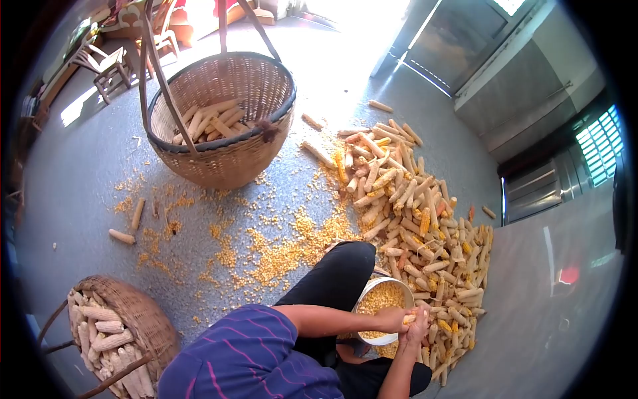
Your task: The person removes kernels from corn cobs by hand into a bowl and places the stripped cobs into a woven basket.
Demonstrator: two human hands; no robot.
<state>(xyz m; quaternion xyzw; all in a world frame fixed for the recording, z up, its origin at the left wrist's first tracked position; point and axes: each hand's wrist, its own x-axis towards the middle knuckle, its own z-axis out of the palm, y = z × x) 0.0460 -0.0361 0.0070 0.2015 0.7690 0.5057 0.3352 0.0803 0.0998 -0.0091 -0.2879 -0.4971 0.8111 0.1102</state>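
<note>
A corn cob (409, 318) is held between my two hands over the rim of a white bucket. My left hand (391, 320) is closed around one end, its fingers partly hidden. From below, my right hand (417, 330) wraps the other end. The white bucket (406, 290) stands between my bent legs and holds loose yellow corn kernels (382, 297). Right beside it, a large heap of corn cobs (425, 243) spreads over the floor. Most of these cobs look pale and bare, and some still carry yellow kernels.
A tall-handled wicker basket (229, 156) with bare cobs stands at the upper left. Another basket (156, 319), full of pale cobs, sits at lower left. Scattered kernels (286, 246) and loose cobs (122, 237) lie on the grey floor (86, 173). Wooden chairs (106, 66) stand farther back.
</note>
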